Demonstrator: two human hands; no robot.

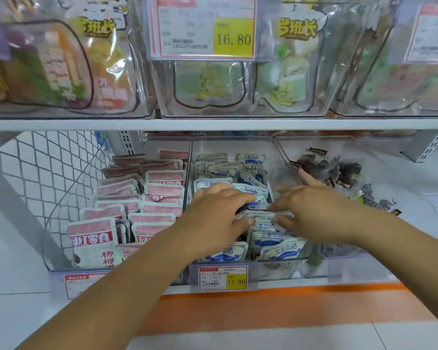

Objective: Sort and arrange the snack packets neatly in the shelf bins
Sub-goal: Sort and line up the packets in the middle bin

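Store shelving fills the view, with a white shelf board [213, 125] running across above the middle bin [273, 267], a clear plastic tub on the lower level. This middle bin holds the blue-and-white packets [250, 160], which stand in rough rows from its back wall to its front; those nearest the front lean at different angles.

Both hands reach into the middle bin from the front. The left hand [218, 210] lies over the centre of the bin, its fingers stretched across the top of a small bunch of packets [263, 214] and its thumb curled in beneath. The right hand [314, 210] meets it from the other side, fingers above and thumb below, pinching the same bunch. Motion blur softens the fingertips.

Left of the middle bin, a neighbouring tub is packed with pink packets [162, 178], and beyond that stands a wire mesh panel [48, 168]. Right of the middle bin lie dark packets [331, 170] in a loose heap. On the middle bin's front hangs a price label [223, 277] reading 17.80. Below it runs an orange stripe [263, 306].
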